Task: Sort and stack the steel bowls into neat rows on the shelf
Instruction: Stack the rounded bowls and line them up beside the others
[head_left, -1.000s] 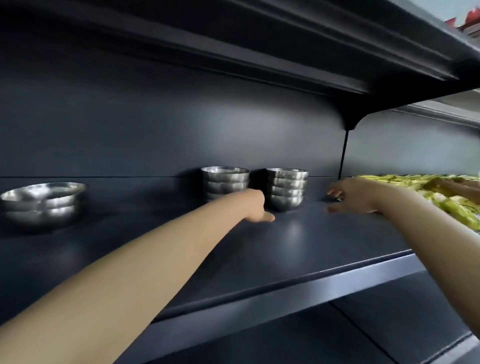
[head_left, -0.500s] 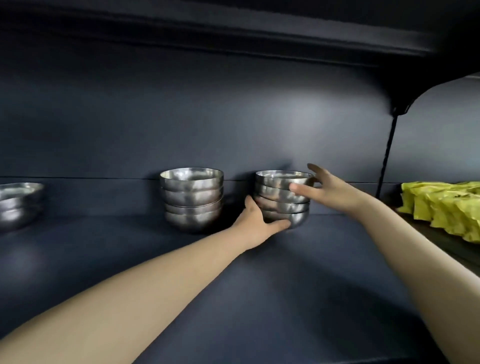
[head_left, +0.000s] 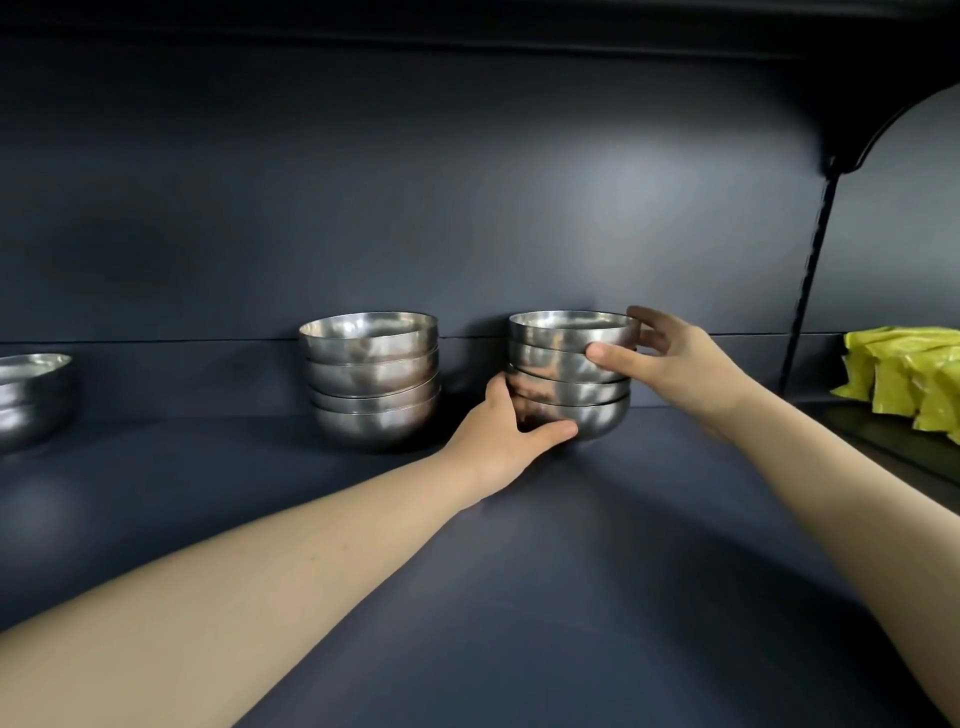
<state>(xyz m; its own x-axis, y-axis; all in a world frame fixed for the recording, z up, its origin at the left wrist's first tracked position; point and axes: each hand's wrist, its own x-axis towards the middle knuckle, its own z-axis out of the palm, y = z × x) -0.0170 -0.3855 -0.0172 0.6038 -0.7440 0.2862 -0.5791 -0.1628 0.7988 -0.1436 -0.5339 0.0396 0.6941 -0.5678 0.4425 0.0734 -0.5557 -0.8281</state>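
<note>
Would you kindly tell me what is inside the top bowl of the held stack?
Only the far inner wall of the top bowl shows, bare steel; the near rim hides its floor.

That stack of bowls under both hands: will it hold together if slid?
Probably slippery: the stack of bowls is polished steel with rounded sides. Its layers look slightly offset, so upper bowls may shift. Left hand at the base and right hand near the top likely steady it.

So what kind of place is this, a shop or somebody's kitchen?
Most likely a shop or stockroom rather than a home kitchen: long dark shelving divided into bays, identical steel bowls kept in several stacks, and yellow packets massed in the next bay.
</note>
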